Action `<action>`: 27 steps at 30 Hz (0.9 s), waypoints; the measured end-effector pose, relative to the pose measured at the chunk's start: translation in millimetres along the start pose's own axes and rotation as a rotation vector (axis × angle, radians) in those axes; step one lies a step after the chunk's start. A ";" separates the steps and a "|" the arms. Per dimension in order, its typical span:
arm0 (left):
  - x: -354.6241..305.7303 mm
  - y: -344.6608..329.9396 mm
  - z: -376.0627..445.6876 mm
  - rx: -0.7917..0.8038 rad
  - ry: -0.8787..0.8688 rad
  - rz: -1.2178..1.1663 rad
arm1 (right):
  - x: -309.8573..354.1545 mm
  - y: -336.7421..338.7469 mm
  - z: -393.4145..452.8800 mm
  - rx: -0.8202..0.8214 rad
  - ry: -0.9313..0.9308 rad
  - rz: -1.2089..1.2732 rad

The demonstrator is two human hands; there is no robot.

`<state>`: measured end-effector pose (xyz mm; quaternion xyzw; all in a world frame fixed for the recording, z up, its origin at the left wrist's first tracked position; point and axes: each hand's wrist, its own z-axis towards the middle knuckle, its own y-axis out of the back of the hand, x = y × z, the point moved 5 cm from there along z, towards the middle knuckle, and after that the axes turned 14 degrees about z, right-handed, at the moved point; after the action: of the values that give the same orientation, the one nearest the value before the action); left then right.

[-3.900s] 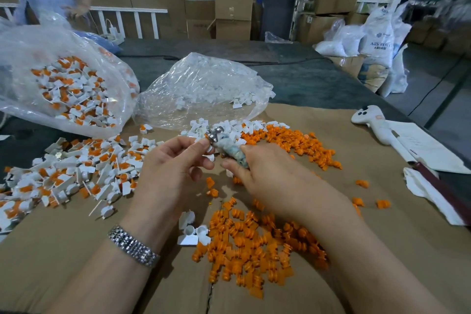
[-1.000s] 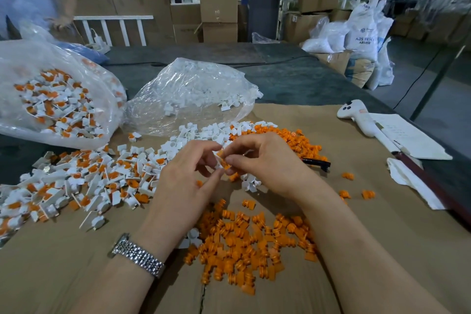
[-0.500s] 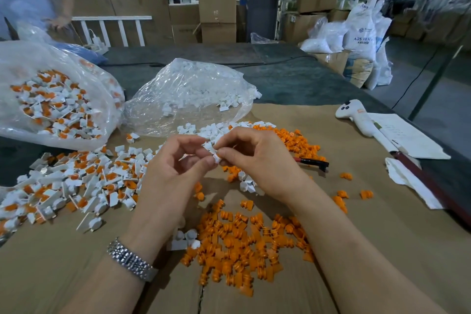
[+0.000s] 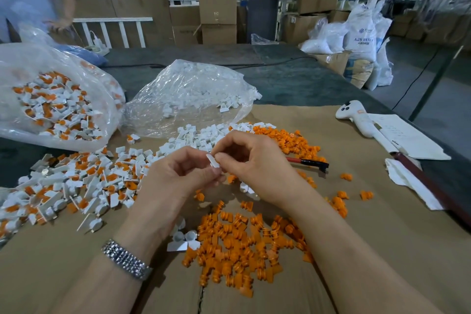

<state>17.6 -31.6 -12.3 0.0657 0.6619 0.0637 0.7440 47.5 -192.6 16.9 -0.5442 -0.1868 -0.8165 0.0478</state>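
Your left hand (image 4: 178, 176) and right hand (image 4: 257, 168) meet just above the desk (image 4: 382, 237), both sets of fingers (image 4: 237, 139) pinched tight on one small white piece (image 4: 213, 161), up over the orange plugs (image 4: 242, 245).

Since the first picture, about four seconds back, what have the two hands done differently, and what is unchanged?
The right hand no longer holds a tool; a red and black tool now lies on the cardboard beside it. It and the left hand now pinch a small white piece between them. The clear bag of white parts and the orange pile stayed put.
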 end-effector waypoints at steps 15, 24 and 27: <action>-3.7 0.8 -0.2 -0.020 0.004 -0.222 | 5.5 10.5 -1.9 0.072 -0.032 0.175; -8.8 1.9 -2.3 -0.003 -0.022 -0.219 | 8.0 11.3 -0.6 0.094 0.020 0.169; -10.0 2.7 -2.7 -0.008 -0.014 -0.213 | 8.3 11.4 -0.7 0.090 0.026 0.157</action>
<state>13.7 -30.7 -2.4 -0.0078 0.6596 -0.0134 0.7514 46.7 -202.3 27.1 -0.5436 -0.1794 -0.8082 0.1383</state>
